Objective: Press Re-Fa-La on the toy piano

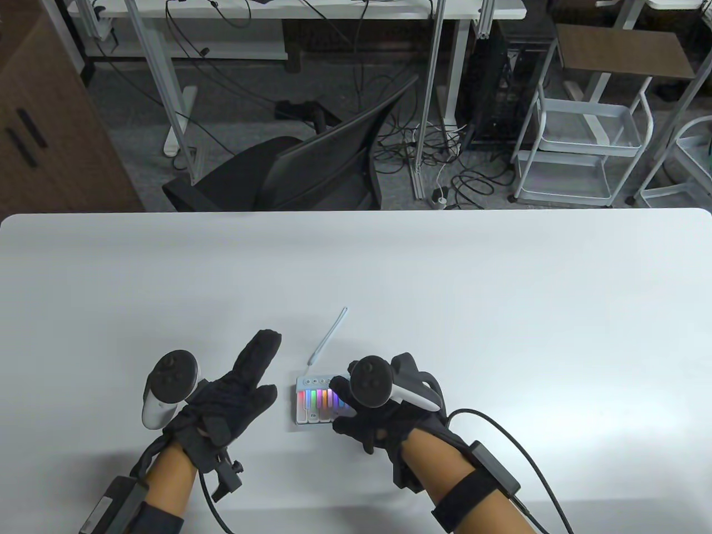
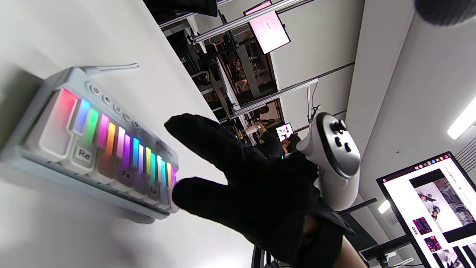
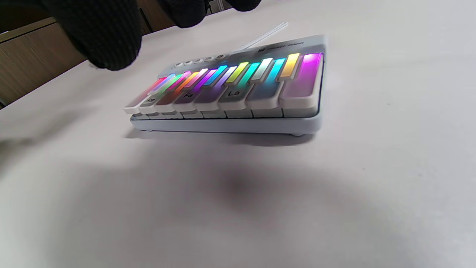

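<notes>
The toy piano [image 1: 317, 401] is small and white with rainbow-lit keys, and it lies flat on the white table [image 1: 445, 289]. The left wrist view shows its Re [image 2: 84, 154], Fa [image 2: 125, 174] and La [image 2: 153, 191] key labels. My right hand [image 1: 340, 411] hovers over the piano's right half with its fingers spread. In the right wrist view its fingertips [image 3: 108, 44] hang above the keys [image 3: 230, 93] without touching them. My left hand [image 1: 257, 370] lies open on the table just left of the piano and holds nothing.
A thin white cord [image 1: 329, 338] runs from the piano's back edge away over the table. A black office chair [image 1: 289, 172] stands behind the table's far edge. A white cart [image 1: 584, 150] stands at the back right.
</notes>
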Action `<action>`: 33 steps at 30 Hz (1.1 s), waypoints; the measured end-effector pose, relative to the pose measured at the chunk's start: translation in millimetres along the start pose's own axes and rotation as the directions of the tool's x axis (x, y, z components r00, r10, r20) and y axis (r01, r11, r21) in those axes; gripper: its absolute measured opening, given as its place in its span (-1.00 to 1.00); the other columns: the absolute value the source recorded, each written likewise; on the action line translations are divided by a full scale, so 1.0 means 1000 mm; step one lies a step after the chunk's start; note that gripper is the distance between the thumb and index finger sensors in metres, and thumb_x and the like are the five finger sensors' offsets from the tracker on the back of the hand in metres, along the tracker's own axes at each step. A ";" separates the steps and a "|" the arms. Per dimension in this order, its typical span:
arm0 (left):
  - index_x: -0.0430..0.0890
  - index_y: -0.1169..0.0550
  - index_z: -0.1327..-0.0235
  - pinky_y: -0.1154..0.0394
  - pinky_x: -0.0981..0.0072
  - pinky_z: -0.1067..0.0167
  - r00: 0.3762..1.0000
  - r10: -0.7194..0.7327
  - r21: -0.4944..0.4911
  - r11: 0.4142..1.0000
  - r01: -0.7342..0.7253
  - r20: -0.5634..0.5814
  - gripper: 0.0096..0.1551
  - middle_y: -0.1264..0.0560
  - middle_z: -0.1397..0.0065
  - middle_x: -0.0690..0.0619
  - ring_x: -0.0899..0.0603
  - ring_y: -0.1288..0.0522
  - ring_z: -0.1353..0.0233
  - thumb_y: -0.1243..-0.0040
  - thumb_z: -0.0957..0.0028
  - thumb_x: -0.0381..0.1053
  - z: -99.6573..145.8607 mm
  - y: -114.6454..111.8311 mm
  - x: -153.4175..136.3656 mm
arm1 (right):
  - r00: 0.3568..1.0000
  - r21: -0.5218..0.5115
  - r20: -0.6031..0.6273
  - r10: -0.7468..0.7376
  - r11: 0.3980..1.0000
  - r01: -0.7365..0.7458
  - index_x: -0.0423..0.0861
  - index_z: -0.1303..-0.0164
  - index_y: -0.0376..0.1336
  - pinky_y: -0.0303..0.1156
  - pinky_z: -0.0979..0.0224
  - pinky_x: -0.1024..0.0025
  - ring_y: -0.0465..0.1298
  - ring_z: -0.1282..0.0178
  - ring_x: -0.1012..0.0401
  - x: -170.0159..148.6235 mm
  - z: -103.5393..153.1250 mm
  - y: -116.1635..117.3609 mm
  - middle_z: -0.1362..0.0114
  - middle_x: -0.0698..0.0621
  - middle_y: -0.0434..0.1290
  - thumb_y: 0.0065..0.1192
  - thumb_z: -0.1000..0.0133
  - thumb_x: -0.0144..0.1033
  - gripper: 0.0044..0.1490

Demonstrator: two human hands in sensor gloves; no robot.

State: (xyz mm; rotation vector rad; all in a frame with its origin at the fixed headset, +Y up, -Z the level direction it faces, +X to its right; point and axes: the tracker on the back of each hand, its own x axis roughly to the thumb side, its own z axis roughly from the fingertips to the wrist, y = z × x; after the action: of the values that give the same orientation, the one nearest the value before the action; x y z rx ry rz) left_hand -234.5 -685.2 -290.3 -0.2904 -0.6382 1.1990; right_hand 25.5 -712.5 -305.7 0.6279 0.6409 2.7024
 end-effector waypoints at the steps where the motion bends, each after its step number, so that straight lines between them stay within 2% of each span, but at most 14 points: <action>1: 0.19 0.13 -0.66 0.38 -0.47 -0.30 1.000 0.000 0.001 1.000 0.000 0.001 0.12 0.35 -0.70 0.00 -0.33 0.45 -0.68 0.01 -0.04 0.64 0.000 0.000 0.000 | 1.000 0.002 0.000 0.001 1.000 -0.001 0.14 -0.60 0.04 -0.28 -0.52 -0.38 -0.10 -0.74 -0.21 0.001 -0.001 0.000 -0.71 -0.06 -0.09 0.42 -0.08 0.19 -0.05; 33: 0.19 0.13 -0.66 0.38 -0.47 -0.30 1.000 0.006 0.003 1.000 -0.006 0.004 0.12 0.35 -0.70 0.00 -0.33 0.44 -0.68 0.01 -0.04 0.64 0.000 0.003 0.000 | 0.999 0.096 -0.012 0.046 0.994 -0.045 0.14 -0.60 0.04 -0.28 -0.52 -0.37 -0.09 -0.74 -0.20 0.024 -0.055 0.012 -0.71 -0.05 -0.09 0.42 -0.08 0.18 -0.05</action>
State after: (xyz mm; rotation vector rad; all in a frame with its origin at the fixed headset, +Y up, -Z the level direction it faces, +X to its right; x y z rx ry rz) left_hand -236.3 -684.4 -291.9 -0.2881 -0.6391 1.2062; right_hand -23.9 -733.5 -335.9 0.6546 0.7727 2.7336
